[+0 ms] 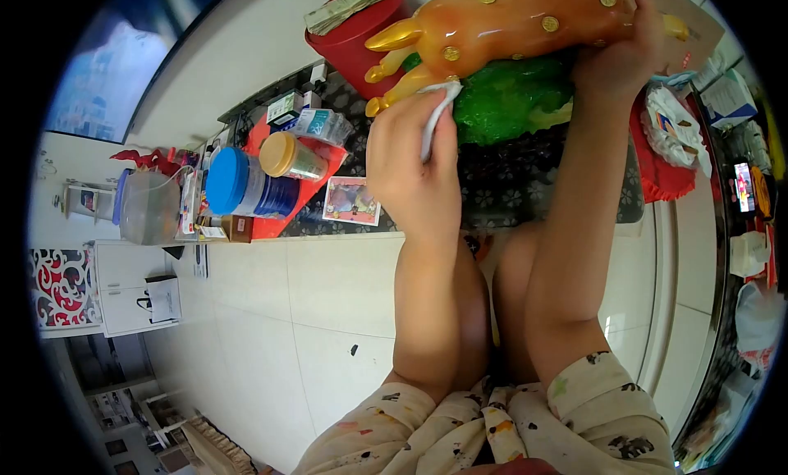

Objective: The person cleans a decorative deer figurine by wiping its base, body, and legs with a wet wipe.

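A glossy orange ornament (509,22), animal-shaped with gold tips and round gold coin marks, lies tipped sideways over the dark patterned tabletop (509,188). Its translucent green part (509,106) shows just below the orange body. My left hand (414,159) is closed around a folded white cloth (439,118), which touches a gold-tipped leg of the ornament. At the ornament's other end, my right hand (621,61) grips the orange body, its fingers partly hidden behind it.
Left on the table stand a blue-lidded jar (250,184), a wooden-lidded jar (291,157), small boxes (285,108) and a picture card (351,201). A red bucket (349,36) is behind. A plastic bag (675,126) lies right, beside a cluttered shelf.
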Tool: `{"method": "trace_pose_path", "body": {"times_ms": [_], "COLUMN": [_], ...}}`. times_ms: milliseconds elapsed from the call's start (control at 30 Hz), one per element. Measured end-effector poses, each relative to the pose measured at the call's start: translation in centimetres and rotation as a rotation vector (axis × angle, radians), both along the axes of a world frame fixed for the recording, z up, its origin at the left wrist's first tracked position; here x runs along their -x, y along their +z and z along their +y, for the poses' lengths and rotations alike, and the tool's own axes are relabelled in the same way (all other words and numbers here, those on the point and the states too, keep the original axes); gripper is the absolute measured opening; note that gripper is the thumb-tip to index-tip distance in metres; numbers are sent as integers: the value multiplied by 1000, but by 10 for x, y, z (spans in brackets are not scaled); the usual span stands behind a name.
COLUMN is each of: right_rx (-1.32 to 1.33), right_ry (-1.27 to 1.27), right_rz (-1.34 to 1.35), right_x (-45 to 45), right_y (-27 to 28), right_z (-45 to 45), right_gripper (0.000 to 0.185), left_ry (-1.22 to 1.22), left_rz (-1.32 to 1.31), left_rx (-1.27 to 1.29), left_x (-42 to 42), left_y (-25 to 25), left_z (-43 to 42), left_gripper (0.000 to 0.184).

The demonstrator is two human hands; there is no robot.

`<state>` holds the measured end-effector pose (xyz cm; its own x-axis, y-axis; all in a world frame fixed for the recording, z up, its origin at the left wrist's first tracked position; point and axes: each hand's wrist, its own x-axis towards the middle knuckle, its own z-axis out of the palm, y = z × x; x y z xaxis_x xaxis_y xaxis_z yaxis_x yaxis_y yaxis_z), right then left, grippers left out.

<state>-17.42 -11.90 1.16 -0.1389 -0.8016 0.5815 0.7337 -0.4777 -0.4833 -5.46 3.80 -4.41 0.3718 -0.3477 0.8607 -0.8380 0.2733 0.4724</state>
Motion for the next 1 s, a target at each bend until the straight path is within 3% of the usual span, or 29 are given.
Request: {"method": "trace_pose_path", "body": {"times_ms": [200, 300, 433, 600, 667, 800, 1000], "right_rx": [11, -60, -9, 40, 106, -8, 73], "right_ry": [78, -53, 144, 47, 160, -22, 235], "right_rz": [28, -87, -122, 7, -40, 17, -18], "right_x": [3, -11, 4, -2, 3, -1, 6], "right_y": [1, 7, 2, -1, 5, 4, 7], "right_z": [4, 14, 9, 13, 21, 14, 18], "right_gripper": [51, 51, 51, 52, 52, 53, 54], "left_ry": [70, 15, -15, 31, 68, 107, 127], "left_rz": [-89, -160, -167, -129, -102, -64, 13], "left_rx": [-215, -297, -330, -353, -330, -299, -385], "left_x": [1, -3, -3, 7, 14, 18, 13], "left_y": [19, 26, 27, 28, 25, 20, 17], "left_z": [4, 8, 9, 12, 10, 10, 27], "left_gripper": [17, 22, 27, 26, 24, 22, 24]}}
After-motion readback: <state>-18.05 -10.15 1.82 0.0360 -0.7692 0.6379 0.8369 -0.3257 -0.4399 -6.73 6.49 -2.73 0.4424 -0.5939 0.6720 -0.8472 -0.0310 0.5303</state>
